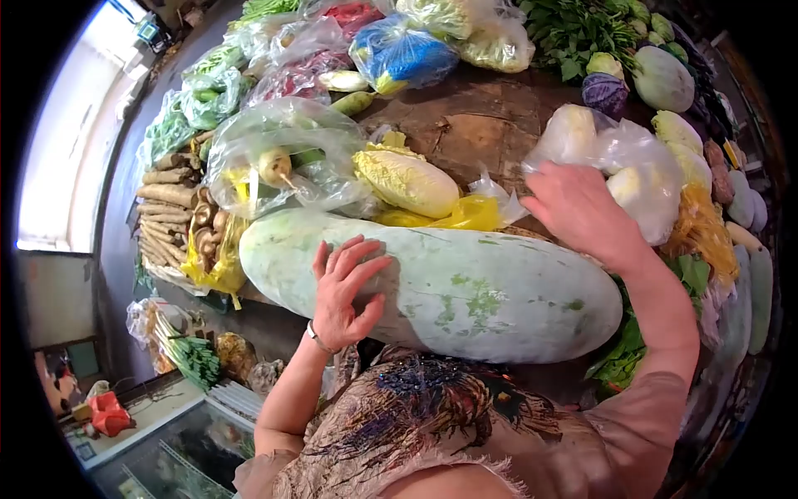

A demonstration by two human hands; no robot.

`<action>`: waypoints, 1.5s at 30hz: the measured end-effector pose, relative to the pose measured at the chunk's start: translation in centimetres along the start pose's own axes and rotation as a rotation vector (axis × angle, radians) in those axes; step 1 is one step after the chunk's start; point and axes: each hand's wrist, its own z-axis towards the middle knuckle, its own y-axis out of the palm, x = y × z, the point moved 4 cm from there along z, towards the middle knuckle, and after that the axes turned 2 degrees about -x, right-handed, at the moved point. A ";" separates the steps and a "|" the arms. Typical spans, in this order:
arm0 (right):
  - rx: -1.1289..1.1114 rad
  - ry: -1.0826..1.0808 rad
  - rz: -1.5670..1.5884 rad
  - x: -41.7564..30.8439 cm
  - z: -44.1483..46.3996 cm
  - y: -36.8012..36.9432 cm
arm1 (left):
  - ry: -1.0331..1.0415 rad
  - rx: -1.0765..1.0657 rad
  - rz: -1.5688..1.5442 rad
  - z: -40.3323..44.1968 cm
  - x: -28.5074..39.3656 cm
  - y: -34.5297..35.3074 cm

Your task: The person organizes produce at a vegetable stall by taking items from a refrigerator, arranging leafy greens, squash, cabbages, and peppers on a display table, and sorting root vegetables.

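A very large pale green winter melon (499, 291) lies crosswise in front of my body. My left hand (349, 291) rests on its upper left part, fingers spread, with a bracelet at the wrist. Beyond the melon, my right hand (578, 204) reaches to the near left edge of a clear plastic bag (640, 162) holding white vegetables. Its fingers are bent at the plastic; whether they grip it is hard to see. Between the hands, a napa cabbage (407, 179) lies beside a yellow plastic bag (465, 214).
At the left are a clear bag with a radish (278, 166), brown roots (170, 195) and mushrooms. Farther back lie a blue bag (403, 54), leafy greens (573, 33), a purple cabbage (604, 91) and a pale round melon (663, 79). An orange net bag (702, 229) is at the right.
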 end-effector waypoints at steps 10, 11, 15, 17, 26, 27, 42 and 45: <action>0.132 -0.280 0.190 -9.3 12.4 3.1 | 0.018 0.009 -0.009 -0.1 -0.1 0.0; 0.139 -0.252 0.174 -8.9 13.2 4.5 | 0.004 0.020 -0.009 -0.1 -0.2 -0.1; -0.322 0.026 0.472 -5.8 16.5 13.9 | 0.013 0.020 -0.003 -0.1 -0.1 -0.1; -0.294 0.059 0.487 -5.5 16.8 17.7 | 0.023 0.025 0.002 -0.1 0.0 0.1; -0.012 0.003 1.146 -1.4 15.2 9.6 | 0.009 0.038 -0.004 -0.1 0.3 0.2; 0.048 -0.003 1.375 -1.2 13.6 5.9 | 0.013 0.032 -0.009 -0.1 0.3 0.2; 0.446 0.858 0.537 24.5 -7.0 6.0 | 0.007 0.034 0.027 0.0 0.6 0.5; 0.322 0.958 0.494 24.1 -6.1 7.2 | -0.009 0.020 0.035 -0.1 0.7 0.5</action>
